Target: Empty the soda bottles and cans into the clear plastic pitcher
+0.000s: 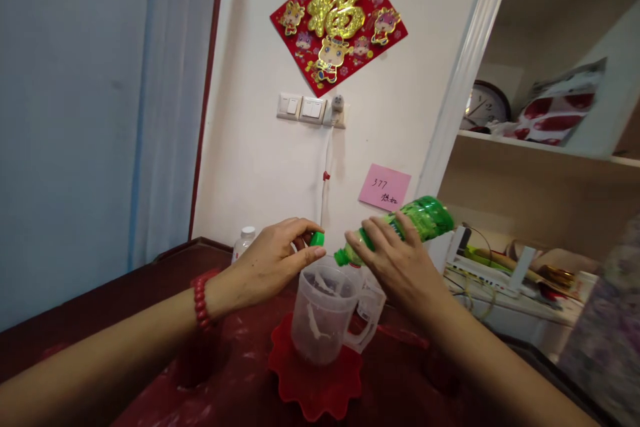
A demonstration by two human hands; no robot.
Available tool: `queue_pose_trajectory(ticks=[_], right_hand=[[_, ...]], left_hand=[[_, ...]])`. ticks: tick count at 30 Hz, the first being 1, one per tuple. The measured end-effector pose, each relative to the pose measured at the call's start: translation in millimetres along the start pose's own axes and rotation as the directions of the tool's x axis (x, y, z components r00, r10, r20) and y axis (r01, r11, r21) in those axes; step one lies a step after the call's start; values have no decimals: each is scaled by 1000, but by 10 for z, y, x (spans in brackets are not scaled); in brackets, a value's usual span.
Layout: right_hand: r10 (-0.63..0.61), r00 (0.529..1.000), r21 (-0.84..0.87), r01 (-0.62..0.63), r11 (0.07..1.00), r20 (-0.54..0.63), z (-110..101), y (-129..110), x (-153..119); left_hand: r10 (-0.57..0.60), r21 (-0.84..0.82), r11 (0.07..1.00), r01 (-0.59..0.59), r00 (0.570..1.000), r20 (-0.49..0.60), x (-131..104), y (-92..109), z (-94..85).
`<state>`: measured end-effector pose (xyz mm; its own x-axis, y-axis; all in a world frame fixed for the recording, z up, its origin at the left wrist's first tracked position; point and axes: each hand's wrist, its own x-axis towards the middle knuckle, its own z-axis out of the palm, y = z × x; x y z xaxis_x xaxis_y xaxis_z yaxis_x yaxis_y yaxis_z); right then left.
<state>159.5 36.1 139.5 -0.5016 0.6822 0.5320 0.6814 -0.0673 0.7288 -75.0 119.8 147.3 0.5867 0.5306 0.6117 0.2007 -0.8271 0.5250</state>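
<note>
Our right grip [397,263] is wrapped round the green bottle [431,217], tipped neck-down near the rim of the clear jug [320,327], while our left grip [280,250] pinches the green cap [317,239]. We'd get the mouth squarely over the opening, tilt slowly and not squeeze, otherwise the red mat [325,393] and table [400,383] could get splashed.

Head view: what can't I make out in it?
All in the head view:
Green bottle: part of its label, covered by the right hand.
Green cap: partly covered by the left hand.
White-capped bottle: lower part, behind the left hand.
Wall clock: left part, behind the white trim.
White router: markings, too small to read.
</note>
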Motion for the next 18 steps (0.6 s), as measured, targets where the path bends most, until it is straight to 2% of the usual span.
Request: queue_pose_trajectory(ticks=[2,5,9,13,15,18], right_hand=[[-22,1000,14,22,1000,21,10,-4,-7],[59,998,-3,-59,998,13,19,-18,-11],[18,1000,20,-18,1000,14,3,-40,17],[199,972,130,-214,968,121,-11,-36,18],[239,952,191,-275,942,190,3,-30,-17],[295,926,264,-352,898,234,20,-30,-95]], left_hand=[[10,10,1000,-10,1000,7,-4,-12,9],[21,2,1000,-21,1000,15,-1,-42,34],[48,-5,999,-48,999,26,13,-59,69],[18,-38,999,-18,1000,15,15,-81,103],[-10,-89,996,9,1000,-16,18,-122,133],[-103,-198,976,95,994,-34,39,-202,193]])
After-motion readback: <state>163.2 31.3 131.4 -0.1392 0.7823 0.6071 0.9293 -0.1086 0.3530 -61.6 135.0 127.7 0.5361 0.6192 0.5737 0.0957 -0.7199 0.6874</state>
